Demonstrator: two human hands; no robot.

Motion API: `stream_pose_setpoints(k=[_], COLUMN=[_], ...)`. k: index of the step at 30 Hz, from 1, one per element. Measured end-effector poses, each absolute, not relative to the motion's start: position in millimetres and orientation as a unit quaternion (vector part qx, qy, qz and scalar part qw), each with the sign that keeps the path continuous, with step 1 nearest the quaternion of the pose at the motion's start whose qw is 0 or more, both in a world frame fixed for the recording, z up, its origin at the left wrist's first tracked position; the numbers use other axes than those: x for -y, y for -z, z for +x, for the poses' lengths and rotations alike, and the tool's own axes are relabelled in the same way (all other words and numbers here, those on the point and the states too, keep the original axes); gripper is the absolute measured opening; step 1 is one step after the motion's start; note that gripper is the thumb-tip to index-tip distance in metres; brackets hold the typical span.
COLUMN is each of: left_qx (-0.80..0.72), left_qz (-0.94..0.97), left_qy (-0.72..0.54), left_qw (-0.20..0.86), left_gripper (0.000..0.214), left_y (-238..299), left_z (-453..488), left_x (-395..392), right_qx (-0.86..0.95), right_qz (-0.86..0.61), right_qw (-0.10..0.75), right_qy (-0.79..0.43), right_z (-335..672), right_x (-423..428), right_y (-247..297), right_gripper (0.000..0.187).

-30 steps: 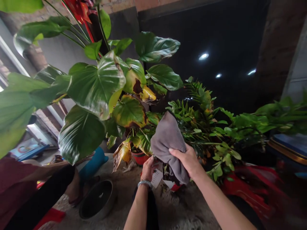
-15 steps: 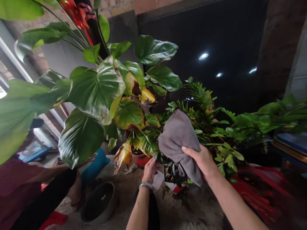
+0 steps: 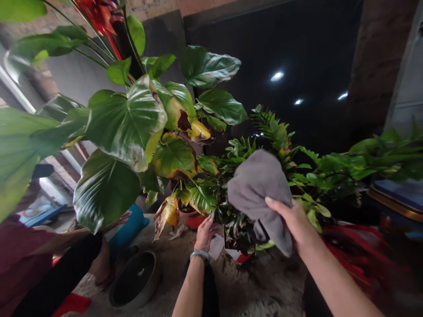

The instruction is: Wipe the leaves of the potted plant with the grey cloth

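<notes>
A crumpled grey cloth (image 3: 259, 182) hangs from my right hand (image 3: 294, 220), thumb on the near side and the other fingers hidden behind it. It is held in front of the low green plants, covering part of them. My left hand (image 3: 205, 233), with a pale bangle at the wrist, is lower and to the left. Its fingers are drawn together at the edge of a small dark-leaved plant (image 3: 228, 215), apparently pinching a leaf; the fingertips are partly hidden. Below that plant is its white and red pot (image 3: 238, 256), with a printed white card (image 3: 216, 246) beside it.
A tall plant with broad leaves (image 3: 127, 125) fills the left, some leaves yellow and browned. Behind it stands a red pot (image 3: 191, 219). A dark basin (image 3: 134, 278) sits on the floor beside another person (image 3: 29, 259) at left. Red items (image 3: 360, 251) lie at right.
My right hand has moved the cloth to the right, away from the left hand. My left hand keeps its place at the dark-leaved plant. The whole view has shifted slightly.
</notes>
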State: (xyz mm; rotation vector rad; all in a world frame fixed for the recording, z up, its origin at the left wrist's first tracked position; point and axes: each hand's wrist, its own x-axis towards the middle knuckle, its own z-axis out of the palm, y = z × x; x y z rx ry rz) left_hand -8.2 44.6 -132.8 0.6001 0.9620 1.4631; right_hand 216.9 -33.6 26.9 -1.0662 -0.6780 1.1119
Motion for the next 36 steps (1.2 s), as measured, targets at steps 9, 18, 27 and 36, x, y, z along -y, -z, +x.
stream_pose_setpoints(k=[9, 18, 27, 36], left_qx=[-0.423, -0.422, -0.427, -0.436], left_qz=[0.267, 0.234, 0.248, 0.251], left_qy=[-0.63, -0.634, -0.628, -0.639], left_qw=[0.594, 0.605, 0.602, 0.582], left_gripper=[0.049, 0.048, 0.046, 0.049], left_y=[136.8, 133.2, 135.2, 126.6], left_z=[-14.8, -11.1, -12.9, -8.9], left_x=[-44.8, -43.9, -45.5, -40.5], right_qx=[0.0, 0.117, 0.089, 0.122], right_qz=[-0.458, -0.338, -0.38, -0.389], right_qw=[0.594, 0.708, 0.571, 0.704], right_qy=[-0.661, -0.609, -0.722, -0.582], right_z=[210.6, 230.4, 202.7, 224.2], right_x=[74.1, 13.8, 81.7, 22.7], right_y=[43.8, -44.7, 31.3, -19.0], right_gripper=[0.025, 0.028, 0.021, 0.024])
